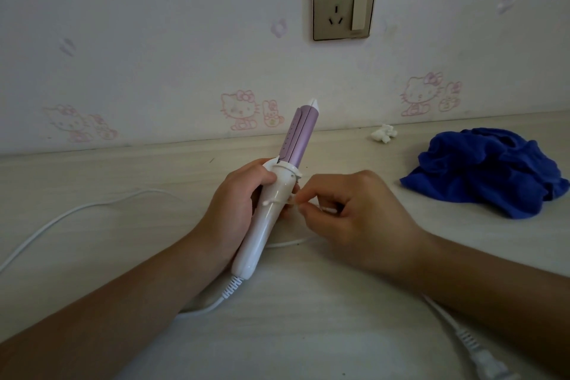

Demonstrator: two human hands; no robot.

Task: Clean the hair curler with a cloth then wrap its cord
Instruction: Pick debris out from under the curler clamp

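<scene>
While gripped, curler (274,194) above table (339,302) middle.

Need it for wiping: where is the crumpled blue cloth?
Head view, right side: the crumpled blue cloth lies on the pale table, beyond the right hand.

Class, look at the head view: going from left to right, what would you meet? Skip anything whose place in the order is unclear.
loose cord → left hand, gripping the handle → hair curler → right hand, pinching the cord → blue cloth
</scene>
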